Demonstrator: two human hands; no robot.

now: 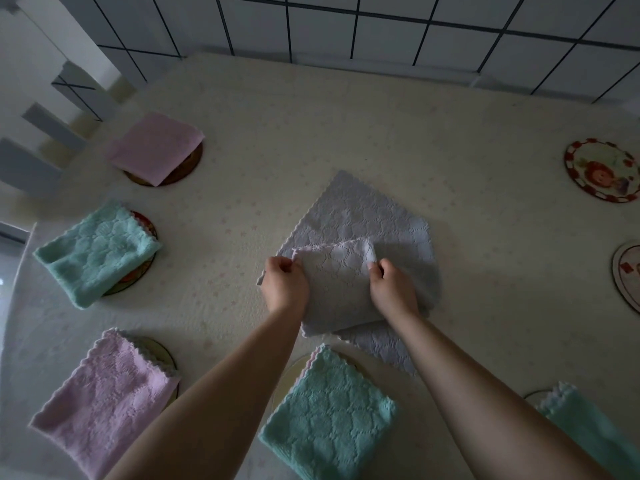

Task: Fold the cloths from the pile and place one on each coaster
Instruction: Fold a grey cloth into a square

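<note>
A folded grey cloth [336, 285] is held over the middle of the table. My left hand [284, 284] pinches its left top corner and my right hand [393, 287] pinches its right top corner. Under it another grey cloth [356, 213] lies spread flat. Folded cloths cover coasters: a pink cloth [154, 152] far left, a teal cloth [97, 251], a pink cloth [104, 400] near left, a teal cloth [329, 410] in front and a teal cloth [588, 427] near right. Two round picture coasters lie bare at the right: one coaster [602, 169] and a second coaster [628, 275] cut by the frame edge.
The table wears a cream cloth [346, 116] with a faint pattern. A black wire grid [381, 26] stands along the far edge against a pale wall. White and grey steps [45, 123] show beyond the table's left edge.
</note>
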